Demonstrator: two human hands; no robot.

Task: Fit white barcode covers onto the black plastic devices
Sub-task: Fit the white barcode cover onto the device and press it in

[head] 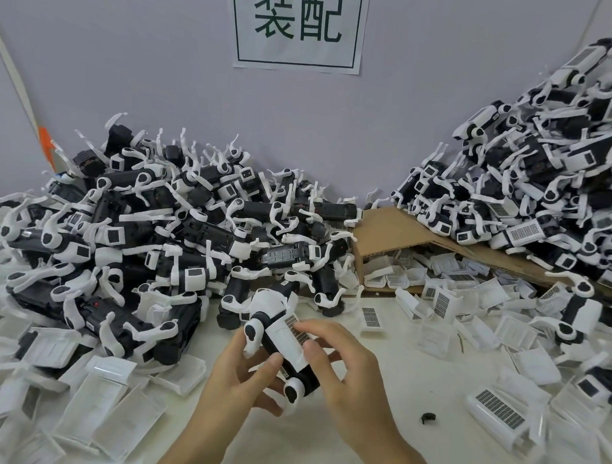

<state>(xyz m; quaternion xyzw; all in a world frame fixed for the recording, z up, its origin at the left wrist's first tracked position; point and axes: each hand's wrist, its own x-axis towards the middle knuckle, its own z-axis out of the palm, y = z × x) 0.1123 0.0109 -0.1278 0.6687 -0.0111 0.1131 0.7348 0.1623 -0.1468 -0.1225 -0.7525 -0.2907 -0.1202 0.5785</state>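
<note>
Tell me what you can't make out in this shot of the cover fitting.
All head view.
White cover seating on black device: right hand hides it.
Device underside: left hand hides it.
Barcode print: too small.
Small black piece: too small to identify.
Wall sign: top edge cuts it.

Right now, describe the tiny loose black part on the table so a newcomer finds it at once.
From the cardboard box, come down to the bare tabletop right of the right hand. The tiny black part lies alone there, all black, far smaller than the white barcode cover beside it.
</note>
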